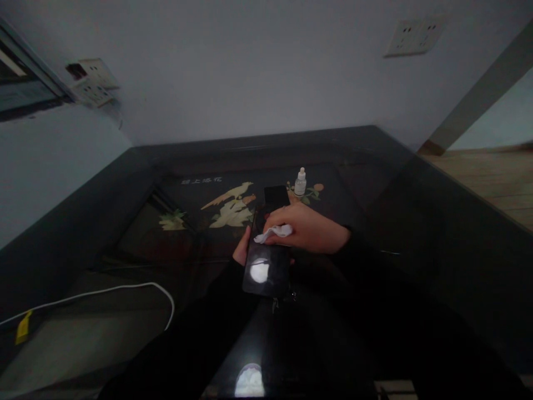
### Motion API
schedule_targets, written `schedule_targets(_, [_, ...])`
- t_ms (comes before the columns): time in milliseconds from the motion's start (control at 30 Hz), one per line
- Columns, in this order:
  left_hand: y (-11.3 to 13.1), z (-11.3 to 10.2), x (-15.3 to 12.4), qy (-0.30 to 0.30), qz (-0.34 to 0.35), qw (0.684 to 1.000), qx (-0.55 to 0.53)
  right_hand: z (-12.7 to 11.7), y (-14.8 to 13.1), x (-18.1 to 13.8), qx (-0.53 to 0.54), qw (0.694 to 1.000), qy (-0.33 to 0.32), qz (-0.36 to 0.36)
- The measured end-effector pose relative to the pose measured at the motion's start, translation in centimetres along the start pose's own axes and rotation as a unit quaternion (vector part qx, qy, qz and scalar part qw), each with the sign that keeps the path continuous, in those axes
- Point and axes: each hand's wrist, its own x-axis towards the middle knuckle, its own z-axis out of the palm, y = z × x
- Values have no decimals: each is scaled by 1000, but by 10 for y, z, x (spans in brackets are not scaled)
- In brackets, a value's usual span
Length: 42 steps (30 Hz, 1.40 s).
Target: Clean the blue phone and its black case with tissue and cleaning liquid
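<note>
A black smartphone (266, 275) is held over the dark table, its glossy screen facing up with a bright reflection near the lower end. My left hand (242, 248) grips it from beneath, the thumb along the left edge and a fingertip showing at the right edge. Pressed against the upper part of the screen is a white cloth or tissue (275, 232), pinched in my right hand (308, 226). Just beyond the phone lies a flat black rectangular object (276, 194), partly covered by the hand. A small white-capped dropper bottle (300, 183) stands upright behind my right hand.
The shiny black table (166, 161) has a bird-and-flower inlay (233, 208) and meets the wall at the back. A white cable (125, 286) with a yellow tag (23, 329) runs along the left. Wall sockets (416, 36) are at upper right.
</note>
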Motion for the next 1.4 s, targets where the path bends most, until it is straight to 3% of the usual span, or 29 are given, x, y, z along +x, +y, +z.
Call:
schedule_targets(133, [-5,8,2,16,6,1000,2,16,1,7,-49,994,92,25])
schedule_targets(233, [-7,15,-2,-7,-51,999,-2,10,11,5,-91,978,166,87])
schedule_targets(300, [-7,17,-5,-25,-51,998,-14,1,17,2,-104,967,198,125])
schedule_targets(367, [-7,18,-6,-28,-33,999,-27,-7,19,-2,-97,970,186,125])
schedule_targets(500, [-7,21,-6,-3,-35,999,-19,-14,16,-4,-48,993,98,43])
schedule_targets(667, [-9,18,-8,-56,-52,997,-1,-4,15,0,-70,971,207,100])
schedule_targets(733, [-9,14,-8,-73,-60,996,-6,3,13,2,-66,975,195,85])
schedule_targets(867, [-9,11,-6,-72,-59,996,-4,8,9,3,-58,992,108,12])
schedule_targets(1067, [-12,15,-5,-85,-47,995,-11,2,14,2,-94,970,194,110])
schedule_targets(1267, [-11,15,-5,-70,-55,996,-16,6,9,3,-85,988,126,28])
schedule_targets(1400, [-12,18,-6,-65,-53,996,-21,2,12,0,-118,969,186,111])
